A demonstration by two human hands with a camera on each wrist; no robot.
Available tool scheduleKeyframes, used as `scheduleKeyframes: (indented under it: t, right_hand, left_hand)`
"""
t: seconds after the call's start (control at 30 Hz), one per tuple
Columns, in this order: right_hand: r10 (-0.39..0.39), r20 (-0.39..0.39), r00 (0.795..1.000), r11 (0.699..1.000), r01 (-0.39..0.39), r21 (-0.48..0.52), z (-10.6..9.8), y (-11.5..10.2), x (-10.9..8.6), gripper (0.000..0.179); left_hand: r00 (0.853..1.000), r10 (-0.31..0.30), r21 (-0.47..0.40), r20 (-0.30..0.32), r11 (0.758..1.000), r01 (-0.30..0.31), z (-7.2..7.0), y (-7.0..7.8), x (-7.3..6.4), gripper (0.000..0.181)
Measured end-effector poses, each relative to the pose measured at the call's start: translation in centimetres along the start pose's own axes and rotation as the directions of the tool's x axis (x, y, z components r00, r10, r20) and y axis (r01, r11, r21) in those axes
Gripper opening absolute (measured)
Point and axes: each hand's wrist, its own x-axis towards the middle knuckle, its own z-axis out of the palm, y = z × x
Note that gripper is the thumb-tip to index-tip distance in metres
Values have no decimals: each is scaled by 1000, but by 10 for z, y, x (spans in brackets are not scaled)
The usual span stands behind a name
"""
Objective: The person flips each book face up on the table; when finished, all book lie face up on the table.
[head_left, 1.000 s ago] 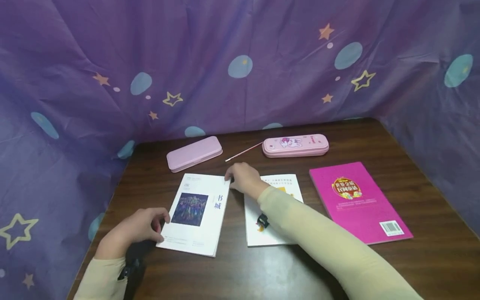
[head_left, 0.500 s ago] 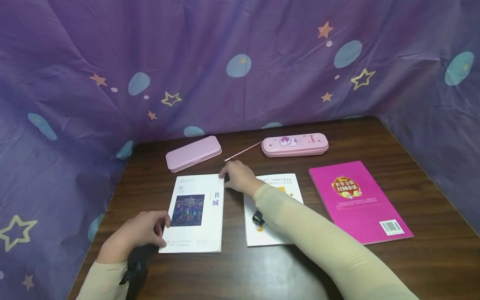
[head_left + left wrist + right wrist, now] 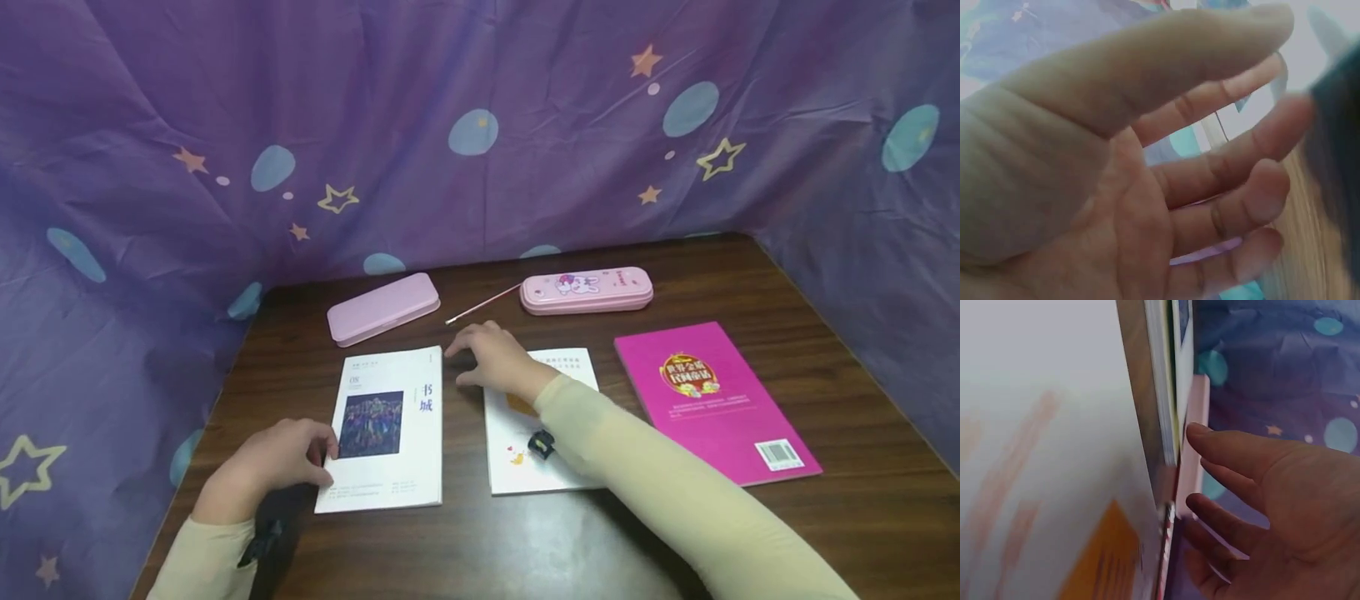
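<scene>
A white booklet [image 3: 381, 425] with a dark picture and Chinese lettering on its cover lies at the left of the table. My left hand [image 3: 273, 458] rests at its left edge, thumb and fingertips touching the lower part. In the left wrist view the fingers of the left hand [image 3: 1129, 187] are loosely spread. Just past the booklet's top right corner, my right hand [image 3: 497, 360] hovers with relaxed fingers and a gap to the edge. Beneath that hand and forearm is a second white book [image 3: 506, 429], partly hidden. The right wrist view shows nothing in the right hand [image 3: 1294, 500].
A magenta book [image 3: 712, 408] lies at the right of the table [image 3: 540, 550]. Towards the back are a plain pink case [image 3: 384, 308], a thin pink stick [image 3: 483, 304] and a pink pencil case [image 3: 587, 292] with a rabbit print. A purple patterned cloth [image 3: 420, 108] hangs behind.
The white booklet has turned straighter and shifted slightly left. My right hand has let go of its top right corner and drawn off to the right; the left hand stays at the left edge.
</scene>
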Motion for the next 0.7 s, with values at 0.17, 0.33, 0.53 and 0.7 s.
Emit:
scheduleKeyframes:
  t: [0.17, 0.33, 0.53, 0.7]
  right_hand:
    - [36, -23, 999, 999, -36, -34, -18, 14, -27, 40]
    - [66, -80, 995, 993, -73, -93, -25, 33, -45, 39]
    - [132, -117, 984, 984, -144, -100, -33, 54, -65, 36]
    - [192, -119, 974, 973, -205, -109, -43, 72, -79, 30]
  left_hand:
    - [993, 49, 85, -108, 996, -40, 6, 22, 10, 35]
    - [965, 116, 118, -236, 989, -90, 18, 43, 24, 32]
    - [910, 271, 144, -315, 961, -236, 33, 68, 42, 27]
    - [864, 362, 143, -351, 932, -332, 38, 87, 50, 25]
